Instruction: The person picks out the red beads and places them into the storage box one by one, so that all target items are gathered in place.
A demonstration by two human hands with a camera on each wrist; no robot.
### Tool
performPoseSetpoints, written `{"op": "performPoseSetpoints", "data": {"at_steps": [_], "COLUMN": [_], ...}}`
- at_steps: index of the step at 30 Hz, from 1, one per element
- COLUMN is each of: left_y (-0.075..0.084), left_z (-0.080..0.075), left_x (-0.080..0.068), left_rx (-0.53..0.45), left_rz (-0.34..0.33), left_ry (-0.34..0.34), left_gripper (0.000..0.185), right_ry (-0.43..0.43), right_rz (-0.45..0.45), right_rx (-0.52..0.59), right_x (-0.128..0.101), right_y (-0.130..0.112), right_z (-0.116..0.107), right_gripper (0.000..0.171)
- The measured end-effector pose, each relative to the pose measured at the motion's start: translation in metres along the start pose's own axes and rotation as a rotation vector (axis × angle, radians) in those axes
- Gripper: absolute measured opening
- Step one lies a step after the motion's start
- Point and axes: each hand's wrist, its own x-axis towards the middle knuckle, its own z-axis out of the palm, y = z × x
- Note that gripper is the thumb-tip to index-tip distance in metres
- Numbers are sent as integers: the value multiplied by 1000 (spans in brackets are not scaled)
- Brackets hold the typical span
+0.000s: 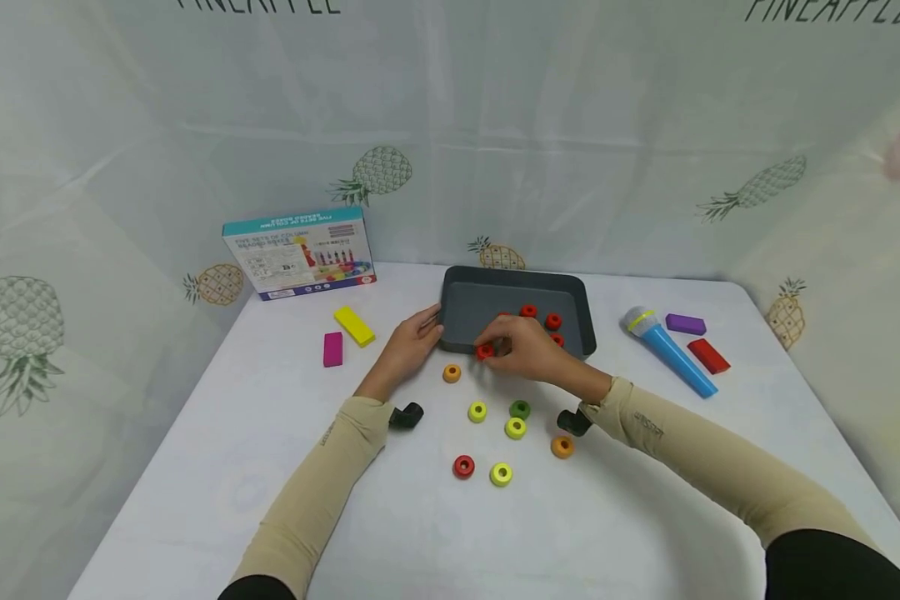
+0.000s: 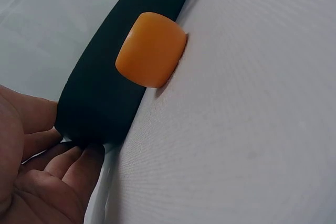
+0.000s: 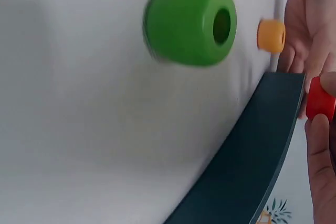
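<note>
Over on the far left of the white table [image 1: 232, 500], a blue and white cardboard toy box [image 1: 300, 252] stands against the pineapple-print wall. Just in front of it lie a flat yellow block [image 1: 354, 325] and a small pink block [image 1: 333, 348].

Next comes the left hand [image 1: 412, 342]. Its fingers are held out fairly straight and touch the near left corner of the dark grey plastic tray [image 1: 457, 304]. It does not wrap around anything. From the left wrist view, the fingertips [image 2: 79, 156] sit right at the tray's corner, and an orange ring [image 2: 151, 50] lies on the table touching the tray's outer wall.

Beside that, the right hand [image 1: 528, 350] pinches a small red ring [image 1: 484, 352] between thumb and fingers. The ring is up against the near edge of the tray, just to the right of the orange one. From the right wrist view, the red ring sits by the top of the tray wall.

Inside the tray, a few more red rings [image 1: 540, 321] lie near its right side.

Closer to the person, loose rings lie on the table: two yellow rings [image 1: 495, 419], a green ring [image 1: 520, 409], another orange ring [image 1: 562, 447], a red ring [image 1: 463, 466] and a third yellow ring [image 1: 501, 473].

Far to the right lie a blue toy microphone with a silver head [image 1: 667, 350], a purple block [image 1: 685, 323] and a red block [image 1: 708, 356].
</note>
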Motion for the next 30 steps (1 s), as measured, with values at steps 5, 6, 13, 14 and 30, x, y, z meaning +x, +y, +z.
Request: {"op": "performPoseSetpoints", "data": {"at_steps": [5, 6, 13, 14, 30], "left_y": [-2, -1, 2, 2, 0], "left_z": [2, 2, 0, -1, 0], "left_x": [-1, -1, -2, -2, 0], "left_rx": [-2, -2, -9, -10, 7], "left_rz": [-4, -5, 17, 20, 22], "left_ry": [-4, -3, 4, 3, -5], "left_gripper": [54, 54, 54, 54, 54], "right_ry": [23, 27, 42, 42, 29], "right_rz": [40, 50, 109, 118, 281], "right_rx": [-16, -22, -63, -70, -111], "right_x": [11, 13, 30, 32, 56], "right_y": [10, 12, 22, 23, 42], "right_z": [-2, -2, -6, -6, -6], "right_gripper": [24, 25, 27, 28, 33]}}
